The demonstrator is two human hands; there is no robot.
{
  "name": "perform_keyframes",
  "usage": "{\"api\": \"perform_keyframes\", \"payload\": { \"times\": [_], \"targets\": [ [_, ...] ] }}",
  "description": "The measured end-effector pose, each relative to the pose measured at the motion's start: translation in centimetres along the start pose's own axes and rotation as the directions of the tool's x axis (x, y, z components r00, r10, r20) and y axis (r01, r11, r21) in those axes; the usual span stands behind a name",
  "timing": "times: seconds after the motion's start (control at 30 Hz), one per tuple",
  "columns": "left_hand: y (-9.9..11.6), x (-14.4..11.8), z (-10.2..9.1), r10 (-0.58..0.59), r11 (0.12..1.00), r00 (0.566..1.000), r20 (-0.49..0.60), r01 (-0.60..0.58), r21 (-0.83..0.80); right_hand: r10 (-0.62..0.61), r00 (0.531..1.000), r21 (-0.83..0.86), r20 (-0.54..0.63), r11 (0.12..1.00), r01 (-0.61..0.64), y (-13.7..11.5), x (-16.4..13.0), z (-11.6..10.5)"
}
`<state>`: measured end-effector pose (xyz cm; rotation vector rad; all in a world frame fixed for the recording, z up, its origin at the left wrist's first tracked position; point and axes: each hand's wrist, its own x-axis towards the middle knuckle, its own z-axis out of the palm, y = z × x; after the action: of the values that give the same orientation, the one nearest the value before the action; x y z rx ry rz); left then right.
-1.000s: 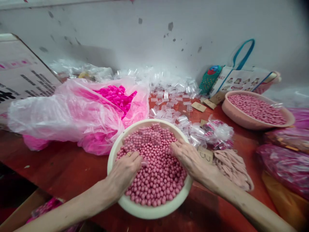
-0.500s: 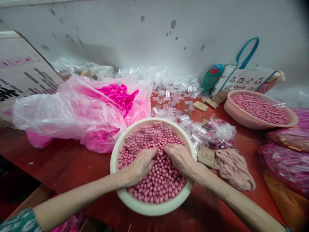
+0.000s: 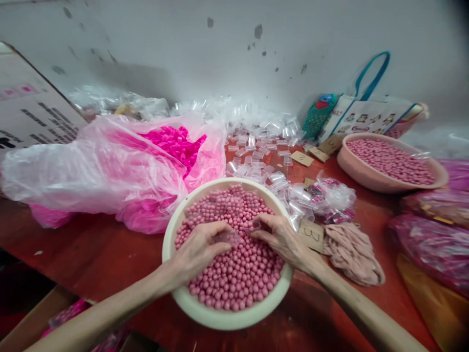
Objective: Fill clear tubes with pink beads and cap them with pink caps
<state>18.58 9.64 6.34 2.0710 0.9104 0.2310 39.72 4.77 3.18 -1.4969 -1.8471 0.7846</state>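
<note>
A cream plastic basin (image 3: 229, 320) full of round pink beads (image 3: 234, 286) stands in front of me. Over the beads, my left hand (image 3: 205, 244) pinches a small clear plastic piece (image 3: 232, 238) between thumb and fingers. Facing it, my right hand (image 3: 275, 237) is also closed at the fingertips on a small clear plastic piece (image 3: 252, 228), which is hard to make out. A short gap separates the two hands. More clear plastic lies on the beads in the far part of the basin.
An open bag (image 3: 91, 171) of bright pink parts lies left, near a carton (image 3: 32, 98). Clear plastic pieces (image 3: 256, 146) spread behind the basin. To the right are a cloth (image 3: 353, 252), a numbered card (image 3: 311, 236) and a second basin (image 3: 361, 168) of beads.
Both hands have lifted from among the beads, their fingers turned toward each other. Clear plastic now shows at the fingertips. The whole view has shifted slightly.
</note>
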Motion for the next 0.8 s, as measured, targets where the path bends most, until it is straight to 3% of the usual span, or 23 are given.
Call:
{"api": "perform_keyframes", "payload": {
  "times": [0.07,0.13,0.23,0.3,0.43,0.57,0.7,0.8],
  "targets": [
    [0.4,-1.2,-0.2,-0.010,0.910,1.000,0.019,0.001,0.414,0.009,1.000,0.004,-0.005,1.000,-0.009,0.1,-0.2,0.1],
    [0.8,-2.6,0.0,-0.016,0.708,0.998,0.062,-0.032,0.706,0.002,1.000,0.001,0.003,1.000,-0.002,0.1,-0.3,0.2],
    [1.5,-4.0,1.1,0.115,0.450,0.982,0.151,-0.187,0.873,-0.023,1.000,-0.013,0.019,1.000,0.023,0.1,-0.4,0.5],
    [1.8,-4.0,1.9,0.177,0.384,0.957,0.228,-0.280,0.880,-0.034,0.999,-0.030,0.018,0.999,0.034,0.0,-0.4,0.6],
    [0.9,-2.0,2.8,0.166,0.569,0.951,0.259,-0.307,0.763,-0.049,0.999,-0.065,0.017,0.997,0.050,0.1,-0.6,0.8],
    [-1.1,-0.4,2.2,0.207,0.713,0.961,0.185,-0.277,0.644,-0.076,0.997,-0.084,0.030,0.993,0.079,0.2,-0.6,0.8],
    [-1.3,-0.6,1.0,0.204,0.758,0.973,0.110,-0.228,0.611,-0.088,0.996,-0.124,0.012,0.988,0.089,-0.2,-0.5,0.1],
    [-0.8,-1.5,0.6,0.085,0.731,0.994,0.064,-0.106,0.675,-0.091,0.996,-0.190,0.023,0.977,0.094,-0.8,-0.9,-1.0]
  ]
}}
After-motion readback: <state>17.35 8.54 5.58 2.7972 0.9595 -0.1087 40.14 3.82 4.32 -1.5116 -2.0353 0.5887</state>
